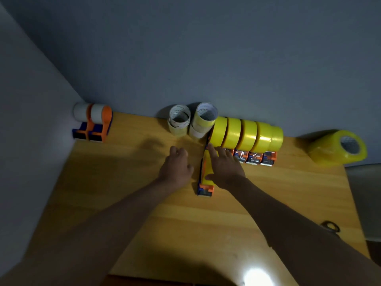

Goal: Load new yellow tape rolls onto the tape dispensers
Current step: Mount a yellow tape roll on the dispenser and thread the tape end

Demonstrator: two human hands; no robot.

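Observation:
Several orange-and-blue tape dispensers (pixel 254 157) stand in a row at the back of the wooden table, each carrying a yellow tape roll (pixel 248 135). One more loaded dispenser (pixel 205 187) stands nearer, in front of the row's left end. My right hand (pixel 224 168) grips the yellow roll on it, thumb on its left face and fingers over the top. My left hand (pixel 175 166) hovers just left of it with loosely curled fingers, holding nothing. A wrapped pack of yellow rolls (pixel 329 151) lies at the far right.
Two dispensers with white rolls (pixel 92 122) stand in the back left corner. Stacks of empty tape cores (pixel 179 120) (pixel 204 118) stand against the wall left of the row. A small dark ring-shaped object (pixel 330 227) lies near the table's (pixel 123 182) right edge.

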